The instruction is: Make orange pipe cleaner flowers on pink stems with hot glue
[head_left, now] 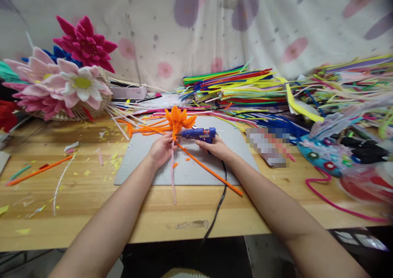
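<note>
My left hand [162,150] is closed around the base of an orange pipe-cleaner flower [177,120], which stands upright with its petals spread. A pale pink stem [172,175] hangs down below my fingers. My right hand [214,146] grips a blue glue gun [199,134], its nozzle pointing left at the flower's base. Whether the tip touches the flower I cannot tell. From the flower's base a long orange pipe cleaner [211,169] slants down to the right. Both hands are over a grey board [141,163].
Finished flowers [82,81] in a basket stand at the back left. Bundles of coloured pipe cleaners [233,85] lie along the back. A black cord [219,206] runs off the front edge. Yellow scraps [115,161] litter the left of the wooden table [92,212].
</note>
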`<action>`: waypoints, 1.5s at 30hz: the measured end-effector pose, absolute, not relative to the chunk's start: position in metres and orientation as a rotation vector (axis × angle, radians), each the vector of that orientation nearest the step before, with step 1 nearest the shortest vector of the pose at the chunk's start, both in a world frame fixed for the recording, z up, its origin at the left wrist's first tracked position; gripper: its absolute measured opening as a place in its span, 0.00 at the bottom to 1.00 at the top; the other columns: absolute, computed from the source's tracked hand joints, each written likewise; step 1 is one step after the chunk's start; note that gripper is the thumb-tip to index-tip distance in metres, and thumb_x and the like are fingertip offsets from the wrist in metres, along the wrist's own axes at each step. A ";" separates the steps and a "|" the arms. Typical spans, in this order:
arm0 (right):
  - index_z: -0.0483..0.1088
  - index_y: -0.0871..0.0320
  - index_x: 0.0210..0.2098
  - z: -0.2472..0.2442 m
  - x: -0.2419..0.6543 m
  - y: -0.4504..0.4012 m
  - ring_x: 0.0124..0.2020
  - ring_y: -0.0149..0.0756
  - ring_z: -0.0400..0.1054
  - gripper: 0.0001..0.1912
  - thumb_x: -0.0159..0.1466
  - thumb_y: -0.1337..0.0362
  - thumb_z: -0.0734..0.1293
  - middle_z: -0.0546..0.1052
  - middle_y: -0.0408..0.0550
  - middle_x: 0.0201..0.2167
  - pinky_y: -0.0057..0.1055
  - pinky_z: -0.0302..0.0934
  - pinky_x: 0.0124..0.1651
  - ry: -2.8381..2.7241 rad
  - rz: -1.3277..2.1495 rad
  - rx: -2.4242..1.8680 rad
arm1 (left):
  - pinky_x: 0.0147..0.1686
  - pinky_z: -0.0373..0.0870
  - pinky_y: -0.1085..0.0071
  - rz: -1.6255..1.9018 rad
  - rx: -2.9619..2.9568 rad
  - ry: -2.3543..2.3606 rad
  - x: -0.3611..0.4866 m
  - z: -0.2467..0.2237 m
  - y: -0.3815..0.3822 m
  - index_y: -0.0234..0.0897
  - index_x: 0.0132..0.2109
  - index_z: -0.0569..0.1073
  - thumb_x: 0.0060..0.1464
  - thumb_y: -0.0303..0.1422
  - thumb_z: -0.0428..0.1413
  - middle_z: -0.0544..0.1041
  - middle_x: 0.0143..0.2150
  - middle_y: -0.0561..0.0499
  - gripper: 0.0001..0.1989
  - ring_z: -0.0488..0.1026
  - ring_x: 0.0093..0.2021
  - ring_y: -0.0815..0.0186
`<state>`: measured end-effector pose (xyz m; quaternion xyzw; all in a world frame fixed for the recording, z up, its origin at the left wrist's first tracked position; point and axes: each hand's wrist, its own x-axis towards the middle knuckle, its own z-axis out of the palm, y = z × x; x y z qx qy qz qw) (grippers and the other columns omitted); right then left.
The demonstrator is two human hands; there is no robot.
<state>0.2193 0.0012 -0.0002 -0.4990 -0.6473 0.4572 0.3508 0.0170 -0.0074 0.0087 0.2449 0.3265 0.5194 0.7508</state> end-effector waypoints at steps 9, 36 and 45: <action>0.67 0.60 0.25 0.004 0.220 -0.001 0.17 0.25 0.57 0.21 0.49 0.46 0.67 0.66 0.40 0.17 0.26 0.53 0.21 -1.710 1.172 -1.301 | 0.18 0.58 0.81 1.133 0.544 0.721 0.018 0.011 -0.008 0.29 0.40 0.72 0.44 0.17 0.49 0.71 0.28 0.50 0.16 0.65 0.24 0.75; 0.70 0.58 0.35 0.007 0.218 -0.002 0.18 0.27 0.55 0.22 0.50 0.47 0.67 0.62 0.39 0.15 0.27 0.50 0.23 -1.717 1.126 -1.286 | 0.18 0.59 0.80 1.145 0.539 0.713 0.018 0.011 -0.009 0.34 0.42 0.73 0.45 0.16 0.48 0.71 0.28 0.50 0.18 0.67 0.24 0.74; 0.70 0.58 0.34 0.007 0.218 -0.003 0.18 0.26 0.54 0.21 0.50 0.48 0.67 0.62 0.38 0.15 0.27 0.49 0.21 -1.753 1.135 -1.282 | 0.19 0.58 0.79 1.152 0.536 0.697 0.019 0.011 -0.008 0.33 0.38 0.74 0.45 0.16 0.48 0.71 0.26 0.50 0.16 0.65 0.23 0.74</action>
